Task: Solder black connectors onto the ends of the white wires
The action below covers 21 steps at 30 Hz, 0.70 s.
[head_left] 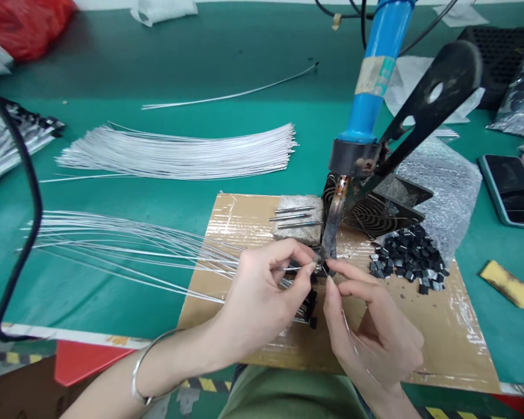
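Observation:
My left hand is closed in a pinch on a thin white wire, its end just under the tip of a soldering iron. The iron has a blue handle and hangs tip down in a black metal bracket. Close by on the right, my right hand pinches a thin strand of solder wire that runs back across the palm. The fingertips and the tip hide the exact point of contact. Black-ended wires lie partly beneath my left hand, with their white lengths stretching left.
Cardboard covers the green table around the iron. A pile of small black connectors lies right of a black fan grille. A bundle of white wires lies behind; a phone and yellow sponge are at right.

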{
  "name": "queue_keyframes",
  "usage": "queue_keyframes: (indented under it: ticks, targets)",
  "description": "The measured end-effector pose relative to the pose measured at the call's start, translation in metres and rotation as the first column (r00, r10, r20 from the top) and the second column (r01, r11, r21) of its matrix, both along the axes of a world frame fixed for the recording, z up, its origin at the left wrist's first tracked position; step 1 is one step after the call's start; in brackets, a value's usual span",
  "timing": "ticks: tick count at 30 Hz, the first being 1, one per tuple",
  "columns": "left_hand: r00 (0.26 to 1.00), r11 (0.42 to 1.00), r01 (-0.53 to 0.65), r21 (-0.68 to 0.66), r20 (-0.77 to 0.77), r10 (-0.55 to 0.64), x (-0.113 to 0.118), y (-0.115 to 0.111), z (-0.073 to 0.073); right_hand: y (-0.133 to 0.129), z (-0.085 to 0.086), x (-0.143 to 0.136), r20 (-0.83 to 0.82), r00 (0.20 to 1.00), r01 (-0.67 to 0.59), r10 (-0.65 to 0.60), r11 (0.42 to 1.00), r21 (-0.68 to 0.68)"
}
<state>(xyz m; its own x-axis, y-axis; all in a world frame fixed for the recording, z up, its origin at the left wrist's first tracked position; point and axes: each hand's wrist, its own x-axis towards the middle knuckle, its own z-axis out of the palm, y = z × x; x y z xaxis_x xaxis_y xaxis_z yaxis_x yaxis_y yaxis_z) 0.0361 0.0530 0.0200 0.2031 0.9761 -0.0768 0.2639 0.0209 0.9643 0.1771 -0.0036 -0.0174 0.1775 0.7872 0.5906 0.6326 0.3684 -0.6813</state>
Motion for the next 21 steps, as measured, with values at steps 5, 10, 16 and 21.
queue_keyframes:
  ticks: [5, 10, 16, 21]
  targets:
    - [1.0, 1.0, -0.009, 0.007, -0.001, 0.009, -0.0007, -0.0013, 0.0001, -0.0007, -0.0008, 0.0, 0.001, 1.0, -0.002, 0.002, 1.0, 0.009]
    - [1.0, 1.0, -0.009, 0.013, -0.003, 0.009, 0.0004, -0.0016, -0.0004, 0.0012, -0.0017, -0.001, 0.004, 1.0, -0.001, 0.001, 1.0, 0.014]
    - [1.0, 1.0, -0.005, 0.011, -0.006, 0.005, -0.0004, -0.0018, 0.0002, 0.0005, -0.0007, -0.0009, 0.001, 1.0, -0.003, 0.003, 1.0, 0.016]
    - [1.0, 1.0, -0.004, 0.005, -0.017, 0.004, -0.0006, -0.0013, -0.0013, 0.0004, -0.0013, 0.0001, -0.003, 1.0, 0.004, -0.004, 1.0, 0.006]
